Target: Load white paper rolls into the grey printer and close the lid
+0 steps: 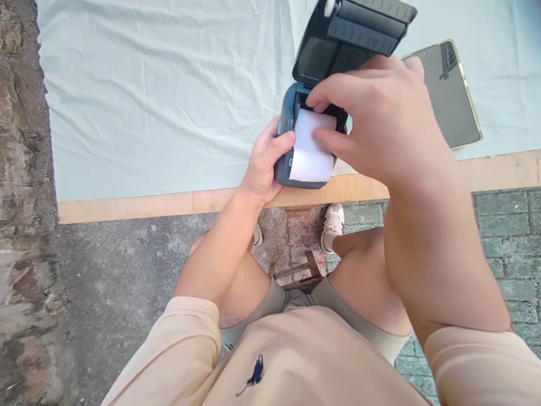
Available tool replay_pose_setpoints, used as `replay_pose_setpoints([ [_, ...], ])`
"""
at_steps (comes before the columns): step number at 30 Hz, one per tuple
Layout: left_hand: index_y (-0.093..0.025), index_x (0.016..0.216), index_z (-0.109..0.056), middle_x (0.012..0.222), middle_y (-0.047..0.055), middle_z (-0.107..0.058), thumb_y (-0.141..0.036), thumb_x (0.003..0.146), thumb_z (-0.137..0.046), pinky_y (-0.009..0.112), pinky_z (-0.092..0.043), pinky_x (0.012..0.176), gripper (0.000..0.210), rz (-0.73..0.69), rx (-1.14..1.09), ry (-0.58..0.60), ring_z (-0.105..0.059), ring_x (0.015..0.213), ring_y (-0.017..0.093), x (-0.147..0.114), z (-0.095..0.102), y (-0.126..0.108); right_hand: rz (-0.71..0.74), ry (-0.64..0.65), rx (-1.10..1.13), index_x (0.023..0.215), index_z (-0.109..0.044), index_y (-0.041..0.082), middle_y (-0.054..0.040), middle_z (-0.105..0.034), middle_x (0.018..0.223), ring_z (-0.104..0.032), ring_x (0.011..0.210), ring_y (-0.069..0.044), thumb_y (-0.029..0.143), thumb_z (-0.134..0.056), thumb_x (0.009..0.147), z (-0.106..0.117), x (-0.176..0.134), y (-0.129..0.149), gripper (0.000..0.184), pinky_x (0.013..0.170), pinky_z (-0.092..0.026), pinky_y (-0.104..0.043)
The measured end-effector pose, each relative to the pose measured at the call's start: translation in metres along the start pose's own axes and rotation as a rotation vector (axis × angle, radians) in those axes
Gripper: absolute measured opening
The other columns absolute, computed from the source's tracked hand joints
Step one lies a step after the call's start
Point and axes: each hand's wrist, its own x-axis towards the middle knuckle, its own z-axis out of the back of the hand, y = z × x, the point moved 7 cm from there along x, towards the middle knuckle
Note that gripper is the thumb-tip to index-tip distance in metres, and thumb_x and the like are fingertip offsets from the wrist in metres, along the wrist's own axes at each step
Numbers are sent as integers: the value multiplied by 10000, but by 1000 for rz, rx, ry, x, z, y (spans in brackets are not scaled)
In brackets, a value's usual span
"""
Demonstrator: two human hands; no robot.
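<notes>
My left hand (265,162) grips a small dark portable label printer (288,110) from its left side, thumb over the edge. The printer's lid (323,56) stands swung up, with a black roller near its top edge. A white paper roll (310,158) sits in the compartment, its loose end lying over the printer's front. My right hand (391,121) reaches in from the right, its thumb against the paper and its forefinger at the roll's far end. Its other fingers are bent behind, partly hidden near the lid.
A tablet (448,101) in a pale case lies right of the printer on the white cloth (169,101). The table's wooden front edge (177,204) runs below my hands. Under it are my knees, a wooden stool part (313,265) and the paved ground.
</notes>
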Motion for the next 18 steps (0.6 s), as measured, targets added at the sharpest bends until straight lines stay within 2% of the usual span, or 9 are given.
replay_pose_setpoints([
  [2, -189, 974, -606, 783, -1, -574, -235, 864, -513, 253, -540, 835, 151, 18, 12, -25, -681, 938, 159, -1, -1, 0, 22, 35, -68, 935, -611, 305, -28, -659, 850, -534, 1020, -337, 233, -615, 709, -3, 0, 0, 237, 838, -399, -557],
  [5, -192, 936, -611, 758, -1, -557, -203, 865, -506, 296, -521, 961, 127, 40, 16, -62, -641, 1116, 194, -2, -3, 0, -35, 95, -135, 941, -611, 301, -49, -627, 786, -559, 955, -340, 207, -588, 698, -10, 1, -1, 261, 837, -402, -592],
  [8, -203, 911, -606, 757, -8, -575, -238, 874, -498, 321, -510, 1012, 119, 20, 3, -91, -610, 1188, 195, -1, -1, 0, -90, 83, -27, 1029, -605, 292, -25, -658, 907, -578, 961, -315, 186, -588, 666, -9, 2, -1, 378, 903, -384, -575],
  [10, -198, 892, -607, 756, -9, -597, -278, 881, -488, 317, -509, 1018, 144, -4, -38, -108, -610, 1191, 189, 2, 4, 0, -88, -36, 245, 1022, -624, 258, -15, -657, 960, -576, 967, -276, 156, -587, 631, 1, 1, -2, 406, 868, -409, -478],
  [13, -192, 877, -626, 765, 2, -650, -390, 878, -477, 313, -535, 979, 248, -5, -96, -96, -635, 1147, 203, 6, 12, 1, -125, -229, 743, 983, -605, 195, -42, -625, 940, -565, 823, -187, 143, -471, 649, 12, -3, -19, 363, 647, -390, -334],
  [15, -208, 911, -637, 815, 7, -688, -443, 871, -462, 330, -556, 949, 295, 3, -119, -98, -644, 1128, 214, 8, 17, 1, -265, -204, 1079, 952, -553, 203, -58, -588, 921, -547, 770, -165, 157, -411, 652, -1, -5, -38, 335, 555, -347, -303],
  [18, -227, 936, -633, 892, 3, -711, -447, 876, -434, 342, -563, 938, 303, -1, -140, -131, -638, 1142, 217, 10, 21, -1, -463, -16, 1362, 950, -497, 232, -69, -563, 1010, -568, 868, -182, 251, -448, 699, -35, -9, -54, 257, 571, -416, -305],
])
